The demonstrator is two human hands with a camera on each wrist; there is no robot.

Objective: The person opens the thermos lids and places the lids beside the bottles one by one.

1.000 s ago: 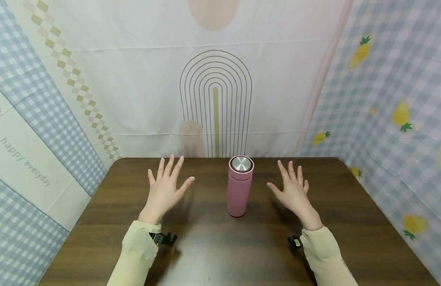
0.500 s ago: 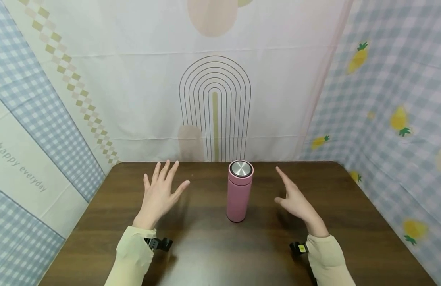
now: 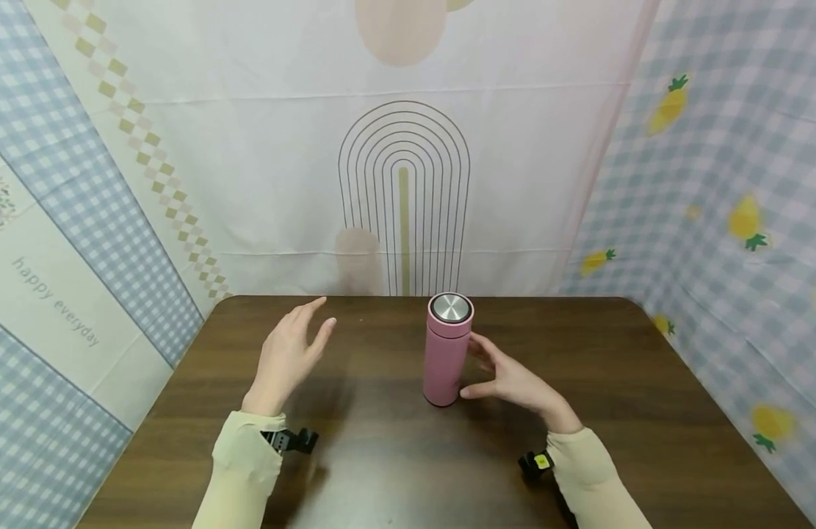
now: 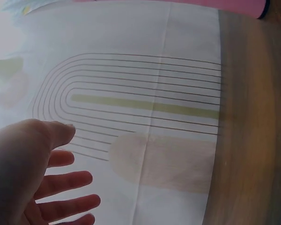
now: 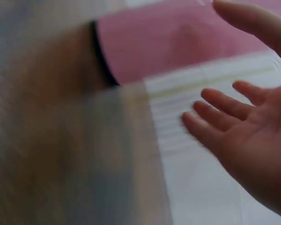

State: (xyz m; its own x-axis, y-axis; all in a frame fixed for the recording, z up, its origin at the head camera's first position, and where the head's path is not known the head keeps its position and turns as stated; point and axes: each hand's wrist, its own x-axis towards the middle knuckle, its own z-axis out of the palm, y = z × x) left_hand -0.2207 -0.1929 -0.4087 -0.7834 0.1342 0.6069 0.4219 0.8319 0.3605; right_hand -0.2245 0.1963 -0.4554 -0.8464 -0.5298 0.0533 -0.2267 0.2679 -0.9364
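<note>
A pink thermos flask (image 3: 444,360) with a silver-topped lid (image 3: 450,308) stands upright on the brown wooden table. My right hand (image 3: 516,380) is at its right side, thumb toward the front and fingers reaching behind it in the head view. In the right wrist view the fingers (image 5: 222,112) are spread and relaxed beside the pink body (image 5: 178,42), not wrapped round it. Over the left part of the table hovers my left hand (image 3: 285,356), holding nothing, its fingers loosely extended. The left wrist view shows its thumb and fingers (image 4: 68,185), with the flask's edge (image 4: 234,5) at the top.
The dark wooden table (image 3: 394,455) reaches back to a white cloth backdrop (image 3: 275,184) with an arch print. Checked cloth (image 3: 718,191) hangs on the right, and another checked cloth (image 3: 84,154) on the left. Black straps with small cameras (image 3: 536,464) sit on both wrists.
My right hand has turned and moved left, up to the flask. The left hand has turned, its fingers drawing closer together and pointing more to the right. The flask stays in place.
</note>
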